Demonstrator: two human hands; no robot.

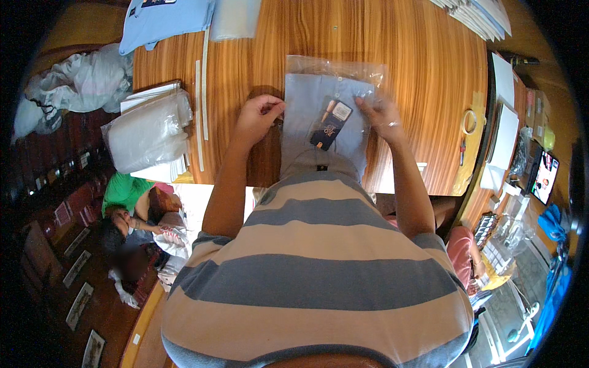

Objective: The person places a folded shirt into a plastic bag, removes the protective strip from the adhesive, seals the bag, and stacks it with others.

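A folded light blue garment (300,122) lies on the wooden table in front of me, inside a clear plastic bag (334,65). On its middle is a dark card tag (331,124) with a white label, lying at a slant. My left hand (259,119) is closed in a pinch at the bag's left edge. At the right side, my right hand (383,119) has its thumb over the garment; its other fingers are smeared by motion, so their grip is unclear. The garment's near end reaches my striped shirt.
Stacked clear bags (150,132) lie at the table's left, beside long white strips (201,110). Blue garments (165,24) are at the far left, white sheets (475,15) far right. A tape roll (469,121) sits by the right edge. People sit low on both sides.
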